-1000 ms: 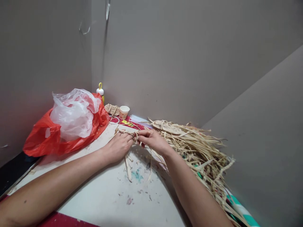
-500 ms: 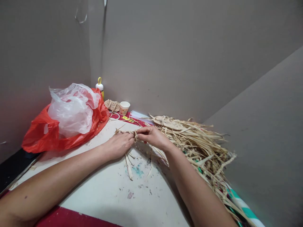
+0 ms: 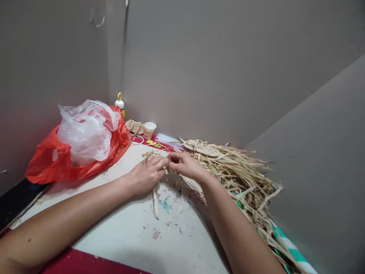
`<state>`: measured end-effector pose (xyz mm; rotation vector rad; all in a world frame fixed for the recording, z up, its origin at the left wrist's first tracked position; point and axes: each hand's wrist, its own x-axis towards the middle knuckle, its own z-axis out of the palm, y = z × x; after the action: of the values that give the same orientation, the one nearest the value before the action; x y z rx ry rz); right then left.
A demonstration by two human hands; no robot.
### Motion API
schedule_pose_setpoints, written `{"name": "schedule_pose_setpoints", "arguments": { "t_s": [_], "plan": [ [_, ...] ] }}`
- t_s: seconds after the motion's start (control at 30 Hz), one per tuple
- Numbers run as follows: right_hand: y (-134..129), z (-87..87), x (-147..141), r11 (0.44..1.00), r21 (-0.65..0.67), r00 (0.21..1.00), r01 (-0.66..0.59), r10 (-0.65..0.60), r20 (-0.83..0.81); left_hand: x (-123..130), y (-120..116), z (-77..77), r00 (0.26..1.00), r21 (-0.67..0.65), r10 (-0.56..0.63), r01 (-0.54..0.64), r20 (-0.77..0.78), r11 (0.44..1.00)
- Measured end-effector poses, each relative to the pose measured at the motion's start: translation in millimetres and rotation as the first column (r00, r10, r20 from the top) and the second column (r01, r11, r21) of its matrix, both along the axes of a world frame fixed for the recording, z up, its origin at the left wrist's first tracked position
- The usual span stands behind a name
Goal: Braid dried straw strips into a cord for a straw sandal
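Note:
Both hands meet over the white board (image 3: 122,228), working on a small piece of braided straw (image 3: 152,153). My left hand (image 3: 146,173) is closed around the braid from the near side and covers most of it. Thumb and fingertips of my right hand (image 3: 182,164) pinch the braid's right end, against the left fingers. Loose straw strips (image 3: 155,203) hang below my left hand onto the board. Right of my right hand lies a large heap of dry straw (image 3: 242,171), with an oval woven straw sole (image 3: 202,147) on top.
A red plastic bag (image 3: 48,163) holding a clear bag (image 3: 85,133) sits at the left. Behind are a yellow-and-white bottle (image 3: 119,103), a small woven sole (image 3: 135,126) and a paper cup (image 3: 149,130). Grey walls (image 3: 199,68) close in the back and right.
My left hand has shifted slightly right and up over the braid, its fingers now covering the part that showed before. My right hand stays pinched close beside it.

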<state>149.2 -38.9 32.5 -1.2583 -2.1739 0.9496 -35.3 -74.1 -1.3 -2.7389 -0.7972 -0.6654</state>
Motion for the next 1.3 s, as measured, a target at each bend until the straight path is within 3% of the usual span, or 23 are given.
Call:
{"name": "schedule_pose_setpoints", "arguments": {
  "t_s": [0.1,0.23,0.43,0.63,0.83,1.03,1.1,1.17,1.23,1.3],
  "plan": [
    [-2,5.7,6,0.997,-0.004,0.996,-0.075,0.075,0.054,3,-5,1.1,1.000,0.019,-0.017,0.017,-0.003,1.000],
    [-3,7.7,7,0.996,-0.069,0.994,-0.063,0.069,0.083,6,-9,-0.7,1.000,0.035,0.001,0.000,-0.025,0.999],
    [-2,4.2,4,0.973,-0.220,0.998,-0.067,0.063,-0.024,7,-5,-3.0,0.997,-0.031,-0.035,0.037,0.066,0.999],
    [0,5.0,3,0.966,-0.252,0.951,0.054,-0.127,-0.281,1,1,-4.1,0.972,-0.258,0.131,-0.078,0.197,0.963],
    [4,1.0,-4,0.957,-0.236,0.836,0.167,-0.265,-0.481,3,9,-7.5,0.913,-0.383,0.076,0.091,0.400,0.919],
    [11,-4.3,-5,0.885,-0.378,0.677,0.273,-0.456,-0.578,9,9,-7.0,0.854,-0.527,0.161,0.148,0.494,0.837],
    [13,-6.1,-5,0.877,-0.388,0.661,0.285,-0.473,-0.583,10,8,-7.3,0.825,-0.579,0.189,0.192,0.532,0.793],
    [14,-7.8,-4,0.868,-0.397,0.646,0.297,-0.489,-0.586,13,7,-8.1,0.794,-0.661,0.226,0.270,0.564,0.700],
    [15,-8.7,-2,0.859,-0.405,0.630,0.312,-0.506,-0.589,20,7,-8.4,0.737,-0.755,0.316,0.384,0.597,0.532],
    [18,-8.2,3,0.851,-0.405,0.610,0.333,-0.522,-0.596,31,9,-7.1,0.643,-0.796,0.473,0.531,0.603,0.292]
  ]
}}
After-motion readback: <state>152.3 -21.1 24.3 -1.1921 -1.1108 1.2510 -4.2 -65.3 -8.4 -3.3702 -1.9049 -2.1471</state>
